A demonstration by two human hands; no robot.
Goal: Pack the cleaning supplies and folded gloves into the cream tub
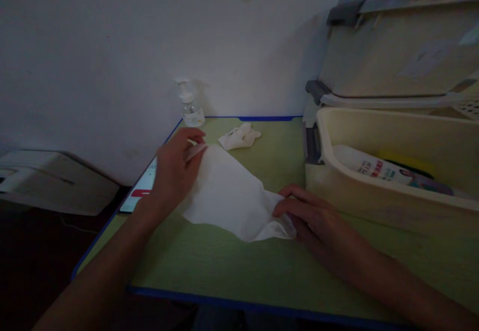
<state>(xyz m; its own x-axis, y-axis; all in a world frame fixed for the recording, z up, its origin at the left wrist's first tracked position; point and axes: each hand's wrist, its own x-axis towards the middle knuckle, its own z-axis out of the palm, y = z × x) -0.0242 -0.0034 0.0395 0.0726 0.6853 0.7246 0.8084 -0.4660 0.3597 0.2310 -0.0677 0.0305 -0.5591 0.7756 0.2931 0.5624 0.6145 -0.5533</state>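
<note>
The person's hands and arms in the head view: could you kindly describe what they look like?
The left hand and the right hand are bare, with no gloves and no ring or watch to be seen. The left forearm and right forearm are slim and uncovered, with no sleeve in view. The image is too dim and blurred to tell finer detail.

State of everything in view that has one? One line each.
left hand: pinching white sheet
right hand: gripping its other side
white sheet: spread out, bunched at right hand
small white piece: crumpled
pump bottle: upright
phone: screen lit, partly hidden
cream bin: uncovered, holding a packet
gray-latched container: open or shut unclear
</note>
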